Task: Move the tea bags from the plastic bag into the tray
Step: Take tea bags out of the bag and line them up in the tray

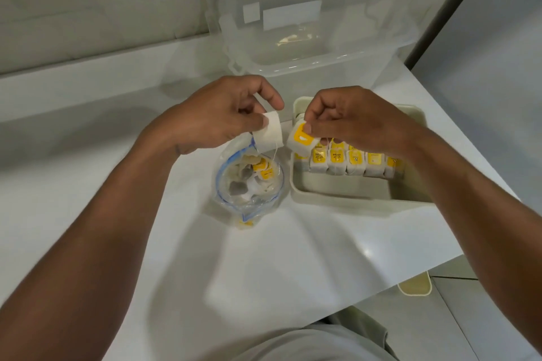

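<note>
My left hand (223, 114) pinches a white tea bag (271, 133) above the open plastic bag (249, 184), a thin string hanging from it. The clear plastic bag has a blue zip rim and holds several tea bags with yellow tags. My right hand (349, 117) pinches another tea bag with a yellow tag (302, 141) over the left end of the cream tray (337, 195). In the tray a row of tea bags (352, 164) stands upright along its middle; the front part of the tray is bare.
A large clear plastic storage box (308, 26) stands behind the tray against the tiled wall. The white counter (146, 214) ends at the right, just past the tray. A cream lid-like object (415, 284) lies on the floor below the counter edge.
</note>
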The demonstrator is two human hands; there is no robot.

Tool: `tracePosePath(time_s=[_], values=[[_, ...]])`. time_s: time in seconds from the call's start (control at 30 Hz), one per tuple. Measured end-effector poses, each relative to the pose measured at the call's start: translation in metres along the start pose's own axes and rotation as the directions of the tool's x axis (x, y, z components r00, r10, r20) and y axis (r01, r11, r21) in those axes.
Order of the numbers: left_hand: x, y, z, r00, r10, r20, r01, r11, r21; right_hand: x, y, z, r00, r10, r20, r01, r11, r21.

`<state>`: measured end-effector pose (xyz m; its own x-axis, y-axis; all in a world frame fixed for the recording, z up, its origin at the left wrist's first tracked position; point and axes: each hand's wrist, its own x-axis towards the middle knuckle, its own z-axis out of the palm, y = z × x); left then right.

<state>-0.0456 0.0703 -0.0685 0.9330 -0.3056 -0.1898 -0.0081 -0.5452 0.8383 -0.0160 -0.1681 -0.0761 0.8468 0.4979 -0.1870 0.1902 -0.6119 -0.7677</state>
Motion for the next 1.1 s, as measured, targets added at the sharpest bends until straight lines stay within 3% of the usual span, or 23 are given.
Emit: tracePosePath(time_s=[0.43,0.6,0.73,1.1], values=[[0.024,0.060,0.019,0.977,0.190,0.100,-0.201,0.973,0.116,-0.026,0.028,-0.038,0.993,0.089,-0.082,-0.094,0.994,-0.058],[0.042,0.053,0.039,0.984,0.124,0.131,-0.157,0.945,0.288,-0.022,0.045,-0.031,0.986,0.165,-0.008,-0.165,0.983,-0.074],[0.052,0.033,0.066,0.988,0.080,0.132,-0.134,0.872,0.471,-0.017,0.066,-0.012,0.984,0.176,-0.038,-0.180,0.968,-0.174],[0.064,0.006,0.079,0.992,0.034,0.122,-0.098,0.815,0.571,-0.009,0.080,0.004,0.987,0.141,0.081,-0.114,0.955,-0.273]])
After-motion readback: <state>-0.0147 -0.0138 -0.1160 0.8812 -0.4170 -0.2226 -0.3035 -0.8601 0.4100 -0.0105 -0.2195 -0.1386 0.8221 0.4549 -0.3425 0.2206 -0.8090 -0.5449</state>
